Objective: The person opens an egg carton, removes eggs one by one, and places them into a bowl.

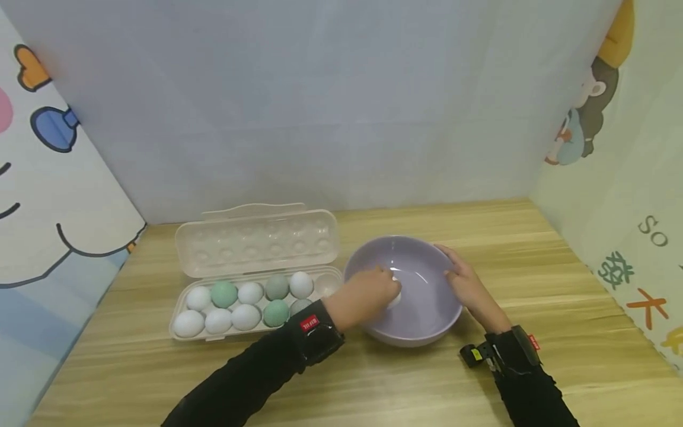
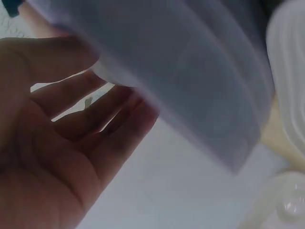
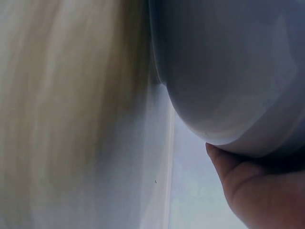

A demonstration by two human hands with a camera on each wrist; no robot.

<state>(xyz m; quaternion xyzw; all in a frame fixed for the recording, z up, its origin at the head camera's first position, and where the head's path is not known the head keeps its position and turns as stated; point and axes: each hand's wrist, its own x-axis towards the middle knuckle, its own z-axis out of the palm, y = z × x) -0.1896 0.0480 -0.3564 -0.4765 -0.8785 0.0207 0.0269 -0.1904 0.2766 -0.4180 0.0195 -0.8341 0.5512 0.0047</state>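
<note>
A purple bowl stands on the wooden table. Over its left side, my left hand holds a white egg low inside the bowl. The left wrist view shows this egg at the fingertips, partly hidden by the bowl's wall. My right hand grips the bowl's right rim; in the right wrist view, that hand is against the bowl's outside. Left of the bowl lies an egg carton with several white and green eggs; my left forearm covers part of it.
The carton's clear lid is folded back toward the grey back wall. Printed side panels flank the table, with cartoon figures on both. A small black camera juts from the right wrist near the bowl.
</note>
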